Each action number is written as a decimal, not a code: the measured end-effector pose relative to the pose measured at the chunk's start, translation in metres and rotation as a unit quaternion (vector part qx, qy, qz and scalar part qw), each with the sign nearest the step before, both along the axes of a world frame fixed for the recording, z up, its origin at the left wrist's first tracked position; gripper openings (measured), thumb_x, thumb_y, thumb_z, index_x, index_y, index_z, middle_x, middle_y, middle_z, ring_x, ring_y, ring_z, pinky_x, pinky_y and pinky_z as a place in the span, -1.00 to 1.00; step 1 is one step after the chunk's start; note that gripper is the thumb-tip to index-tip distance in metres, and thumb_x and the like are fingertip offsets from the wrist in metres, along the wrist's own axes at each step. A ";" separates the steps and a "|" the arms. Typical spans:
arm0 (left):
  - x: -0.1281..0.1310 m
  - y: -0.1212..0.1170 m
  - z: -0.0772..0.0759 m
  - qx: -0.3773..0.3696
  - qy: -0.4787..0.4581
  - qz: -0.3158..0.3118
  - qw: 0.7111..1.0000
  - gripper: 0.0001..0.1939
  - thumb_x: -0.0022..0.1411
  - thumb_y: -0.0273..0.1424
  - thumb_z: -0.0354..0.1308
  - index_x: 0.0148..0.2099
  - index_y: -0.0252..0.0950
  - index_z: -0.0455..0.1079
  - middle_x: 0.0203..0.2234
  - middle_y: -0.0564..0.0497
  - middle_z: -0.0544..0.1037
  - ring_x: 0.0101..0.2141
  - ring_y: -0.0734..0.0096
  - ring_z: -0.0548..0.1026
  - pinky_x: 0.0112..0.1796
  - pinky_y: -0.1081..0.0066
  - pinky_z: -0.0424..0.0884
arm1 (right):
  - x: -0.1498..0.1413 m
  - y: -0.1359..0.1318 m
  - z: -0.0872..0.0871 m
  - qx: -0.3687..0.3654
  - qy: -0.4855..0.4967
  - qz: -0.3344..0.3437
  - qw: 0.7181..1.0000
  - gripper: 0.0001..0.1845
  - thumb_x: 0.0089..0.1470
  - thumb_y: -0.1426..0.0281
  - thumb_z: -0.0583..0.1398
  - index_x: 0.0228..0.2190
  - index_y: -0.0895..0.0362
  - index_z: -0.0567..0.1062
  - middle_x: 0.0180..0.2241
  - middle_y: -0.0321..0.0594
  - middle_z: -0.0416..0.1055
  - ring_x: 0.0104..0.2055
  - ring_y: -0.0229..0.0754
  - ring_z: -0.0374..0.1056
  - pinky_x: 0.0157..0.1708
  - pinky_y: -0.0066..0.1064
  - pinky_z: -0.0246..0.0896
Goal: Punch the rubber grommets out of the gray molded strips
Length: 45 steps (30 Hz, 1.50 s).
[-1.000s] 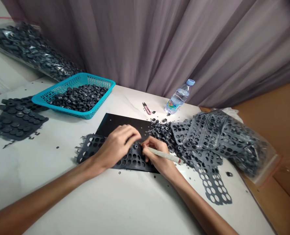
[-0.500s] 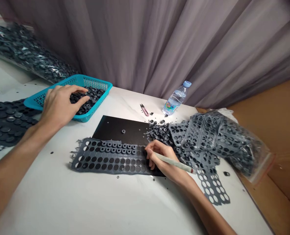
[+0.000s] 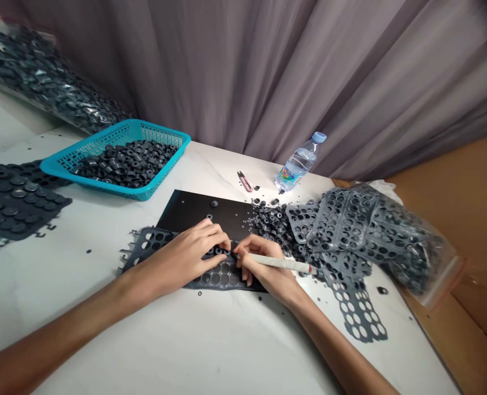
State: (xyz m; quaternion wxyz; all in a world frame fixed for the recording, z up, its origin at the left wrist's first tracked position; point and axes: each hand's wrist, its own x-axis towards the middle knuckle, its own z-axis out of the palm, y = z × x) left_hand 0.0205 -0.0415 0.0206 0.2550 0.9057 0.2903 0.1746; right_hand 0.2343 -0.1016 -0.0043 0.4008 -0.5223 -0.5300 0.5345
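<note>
My left hand [image 3: 194, 249] lies over a perforated black rubber sheet [image 3: 151, 248], its thumb and index fingertip closed in on a small black rubber ring [image 3: 227, 252] at the end of a row. Other rings show in the gap under its fingers. Right beside it, my right hand [image 3: 263, 260] grips a pen-like tool [image 3: 282, 263] with a pale wrapped handle; its tip, at the same ring end of the sheet, is hidden by the fingers. Beneath the sheet is a black board [image 3: 189, 206] with a couple of loose pieces on it.
A blue basket [image 3: 146, 192] of black rings stands at back left, near a large bag [image 3: 54, 82] of parts. Small pink snips [image 3: 245, 181] and a water bottle [image 3: 298, 164] are behind. Loose rings [image 3: 274, 225], punched sheets [image 3: 346, 219] and another bag [image 3: 416, 269] occupy the right.
My left hand has come from above the basket down to the sheet, beside my right hand. Another small piece now lies on the black board. The right hand has shifted slightly left.
</note>
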 end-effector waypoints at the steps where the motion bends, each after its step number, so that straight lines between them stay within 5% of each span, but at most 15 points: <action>1: -0.001 0.000 0.000 0.000 0.003 0.000 1.000 -0.93 0.46 -0.39 0.13 -0.09 -0.21 0.43 -0.15 0.03 0.52 -0.06 0.23 0.42 0.05 0.21 0.29 | 0.000 0.000 0.000 -0.001 0.002 0.003 1.000 -0.94 0.12 0.41 0.20 -0.32 0.13 0.47 -0.50 -0.35 0.44 -0.60 -0.34 0.31 -0.62 -0.55 0.29; 8: 0.000 0.000 0.006 0.019 0.011 -0.001 1.000 -0.92 0.47 -0.37 0.12 -0.08 -0.23 0.43 -0.16 0.03 0.53 -0.08 0.24 0.42 0.05 0.21 0.29 | 0.001 0.001 -0.002 0.003 0.001 0.013 1.000 -0.94 0.18 0.39 0.20 -0.29 0.12 0.47 -0.48 -0.34 0.46 -0.59 -0.33 0.32 -0.61 -0.52 0.30; 15: 0.007 -0.007 -0.008 0.093 0.001 -0.007 0.996 -0.82 0.49 -0.44 0.05 -0.14 -0.27 0.48 -0.18 -0.03 0.54 -0.11 0.21 0.42 0.01 0.16 0.31 | -0.003 -0.003 0.003 0.042 -0.102 0.022 0.994 -0.87 0.24 0.35 0.18 -0.35 0.11 0.46 -0.58 -0.40 0.36 -0.59 -0.34 0.28 -0.61 -0.56 0.14; 17: 0.008 -0.009 -0.005 0.062 -0.066 0.029 0.995 -0.81 0.49 -0.43 0.06 -0.19 -0.27 0.48 -0.24 0.00 0.56 -0.17 0.28 0.45 -0.05 0.22 0.35 | -0.004 -0.004 0.005 0.057 -0.129 0.023 0.990 -0.88 0.22 0.37 0.19 -0.38 0.11 0.45 -0.59 -0.41 0.34 -0.58 -0.35 0.27 -0.60 -0.56 0.10; 20: -0.001 0.001 0.014 -0.008 -0.203 0.165 0.965 -0.82 0.45 -0.28 0.14 -0.18 -0.25 0.48 -0.27 0.04 0.58 -0.24 0.36 0.50 -0.18 0.34 0.41 | -0.004 -0.005 0.005 0.055 -0.135 0.010 0.989 -0.90 0.19 0.41 0.19 -0.38 0.11 0.45 -0.59 -0.42 0.33 -0.58 -0.36 0.27 -0.60 -0.57 0.08; 22: -0.019 0.020 0.032 0.003 -0.251 0.242 0.937 -0.76 0.41 -0.18 0.18 -0.12 -0.24 0.51 -0.22 0.06 0.61 -0.22 0.36 0.52 -0.16 0.34 0.43 | -0.003 -0.005 0.002 0.037 -0.109 -0.002 0.993 -0.92 0.19 0.42 0.18 -0.37 0.11 0.46 -0.58 -0.41 0.34 -0.59 -0.36 0.28 -0.62 -0.58 0.10; 25: -0.063 0.071 0.051 0.163 -0.215 0.322 0.907 -0.65 0.38 -0.10 0.16 -0.07 -0.27 0.54 -0.21 0.12 0.59 -0.22 0.41 0.50 -0.13 0.32 0.39 | -0.002 -0.004 -0.002 0.007 -0.037 -0.009 0.999 -0.93 0.19 0.39 0.18 -0.32 0.12 0.45 -0.53 -0.37 0.39 -0.59 -0.35 0.29 -0.65 -0.58 0.16; 27: -0.097 0.112 0.053 0.254 -0.132 0.359 0.888 -0.68 0.35 -0.09 0.16 -0.12 -0.20 0.57 -0.23 0.11 0.59 -0.15 0.31 0.50 -0.05 0.26 0.37 | 0.000 -0.003 -0.003 0.001 -0.003 -0.012 1.000 -0.91 0.20 0.35 0.18 -0.29 0.12 0.45 -0.50 -0.36 0.41 -0.61 -0.35 0.30 -0.66 -0.57 0.21; 30: -0.134 0.159 0.044 0.242 -0.062 0.358 0.900 -0.63 0.29 -0.04 0.15 -0.16 -0.21 0.58 -0.36 0.13 0.60 -0.22 0.31 0.56 -0.07 0.30 0.37 | 0.001 -0.001 -0.003 0.003 0.012 -0.027 1.000 -0.91 0.21 0.34 0.19 -0.28 0.11 0.44 -0.48 -0.36 0.41 -0.62 -0.34 0.33 -0.68 -0.55 0.26; 32: -0.141 0.170 0.039 0.254 -0.035 0.345 0.903 -0.54 0.27 -0.01 0.14 -0.05 -0.26 0.56 -0.29 0.09 0.62 -0.14 0.28 0.57 -0.02 0.27 0.33 | 0.001 0.000 -0.001 0.009 0.006 -0.032 0.999 -0.93 0.20 0.37 0.19 -0.29 0.11 0.43 -0.48 -0.37 0.41 -0.60 -0.33 0.35 -0.66 -0.54 0.30; 36: -0.108 0.133 0.040 0.311 -0.049 0.326 0.891 -0.51 0.39 -0.06 0.06 0.10 -0.33 0.48 -0.03 -0.03 0.57 0.09 0.22 0.41 0.12 0.16 0.19 | 0.000 0.002 0.001 0.036 -0.020 -0.025 0.999 -0.95 0.21 0.40 0.18 -0.30 0.11 0.44 -0.49 -0.37 0.43 -0.59 -0.32 0.38 -0.62 -0.53 0.35; 40: -0.056 0.072 0.032 0.165 -0.006 0.196 0.967 -0.72 0.39 -0.13 0.13 -0.12 -0.18 0.55 -0.21 0.05 0.62 -0.16 0.26 0.51 -0.05 0.26 0.34 | -0.002 0.003 -0.001 0.042 -0.024 -0.029 0.998 -0.95 0.21 0.39 0.17 -0.30 0.11 0.43 -0.49 -0.37 0.43 -0.59 -0.31 0.38 -0.62 -0.52 0.34; 45: -0.031 0.039 0.004 0.046 0.023 0.136 0.989 -0.75 0.39 -0.12 0.16 -0.15 -0.13 0.56 -0.22 0.06 0.62 -0.19 0.25 0.54 -0.13 0.30 0.37 | -0.003 0.004 -0.005 0.042 -0.021 -0.040 0.998 -0.94 0.20 0.39 0.16 -0.29 0.11 0.43 -0.49 -0.36 0.43 -0.59 -0.31 0.37 -0.63 -0.52 0.34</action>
